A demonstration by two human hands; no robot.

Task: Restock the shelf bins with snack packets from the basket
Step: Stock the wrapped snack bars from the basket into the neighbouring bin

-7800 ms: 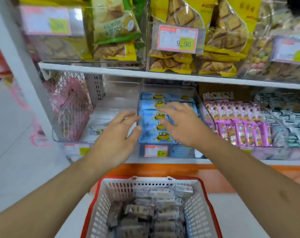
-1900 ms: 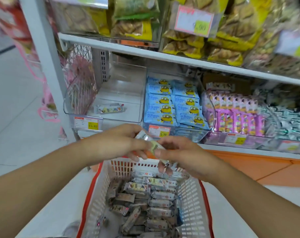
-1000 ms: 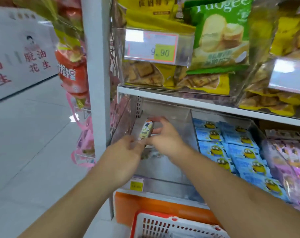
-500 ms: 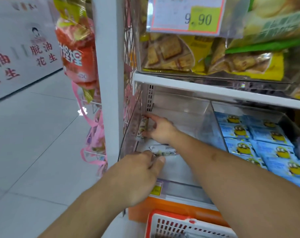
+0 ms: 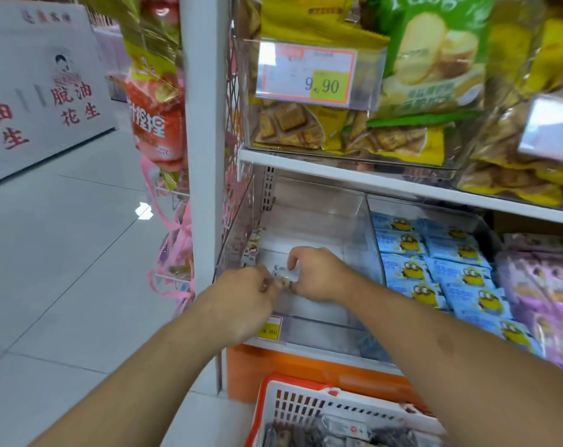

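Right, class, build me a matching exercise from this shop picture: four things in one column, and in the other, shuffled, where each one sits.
Things:
1. blue packets
2. basket
3. 9.90 price tag
4. small packet

Places:
A. on the front of the upper shelf bin
B. on the floor below the shelf
C. pinched between the left hand and right hand
D. in the bin right of the clear bin

Pairs: 1-D, 2-B, 3-A, 4-C

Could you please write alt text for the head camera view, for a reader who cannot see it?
Both hands, the left hand and right hand, hold a small snack packet inside a clear shelf bin. Another packet stands against its left wall, blue packets fill the next bin, and a red-rimmed basket sits below.
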